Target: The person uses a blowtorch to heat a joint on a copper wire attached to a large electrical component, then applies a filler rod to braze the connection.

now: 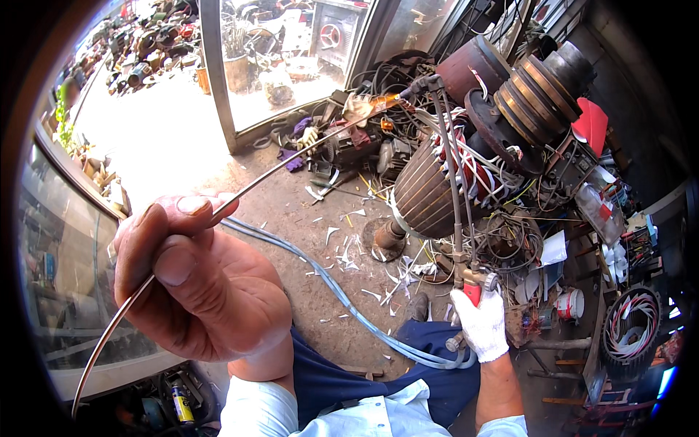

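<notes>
My bare left hand (207,284) is closed, pinching a thin metal filler rod (306,149) between thumb and fingers. The rod's back end curves down past the wrist, while its far end reaches an orange glow by the torch nozzle. In a white glove, my right hand (482,328) grips a gas torch (457,189) by its red-and-brass valve end. Two long tubes rise from the grip to an angled head. Beside them a large motor rotor (429,193) leans on its shaft, with white-sleeved leads and copper-coloured slip rings (539,98). Whether the flame touches a lead I cannot tell.
Blue-grey hoses (328,280) run across the floor and over my lap. White scraps (353,251) litter the concrete. Old motors and cables (353,142) are heaped by the glass door (284,65). A wound stator (630,328) stands at the right, near a white bucket (570,304).
</notes>
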Motion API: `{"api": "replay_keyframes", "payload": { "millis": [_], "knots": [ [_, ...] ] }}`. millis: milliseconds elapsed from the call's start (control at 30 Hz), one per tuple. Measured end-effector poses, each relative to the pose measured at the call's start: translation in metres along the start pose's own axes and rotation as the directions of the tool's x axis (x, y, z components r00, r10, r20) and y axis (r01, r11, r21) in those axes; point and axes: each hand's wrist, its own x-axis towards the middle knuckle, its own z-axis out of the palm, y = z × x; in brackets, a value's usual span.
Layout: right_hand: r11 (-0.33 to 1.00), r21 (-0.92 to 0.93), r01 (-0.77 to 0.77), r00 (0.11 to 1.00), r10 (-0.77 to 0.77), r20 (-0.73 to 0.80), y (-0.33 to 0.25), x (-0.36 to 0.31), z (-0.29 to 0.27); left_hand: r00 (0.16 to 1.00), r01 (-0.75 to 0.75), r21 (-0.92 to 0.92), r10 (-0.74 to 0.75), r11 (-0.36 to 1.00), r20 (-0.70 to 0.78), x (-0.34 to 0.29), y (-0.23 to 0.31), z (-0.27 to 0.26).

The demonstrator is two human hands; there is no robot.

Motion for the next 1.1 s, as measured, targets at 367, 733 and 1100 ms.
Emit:
{"api": "replay_keyframes", "payload": {
  "millis": [367,733,1100],
  "knots": [
    [0.999,0.040,-0.002,1.000,0.002,-0.003,0.006,0.002,0.001,0.999,0.015,-0.037,-0.014,0.999,0.039,0.001,-0.002,-0.004],
    [0.999,-0.044,-0.023,1.000,0.023,0.003,0.004,0.006,-0.002,0.999,0.009,-0.019,-0.009,1.000,0.035,0.002,0.001,0.001],
    [0.919,-0.261,0.295,0.951,-0.309,-0.013,0.025,0.012,-0.006,0.999,0.008,-0.006,-0.008,1.000,0.034,0.005,0.002,0.004]
  ]
}}
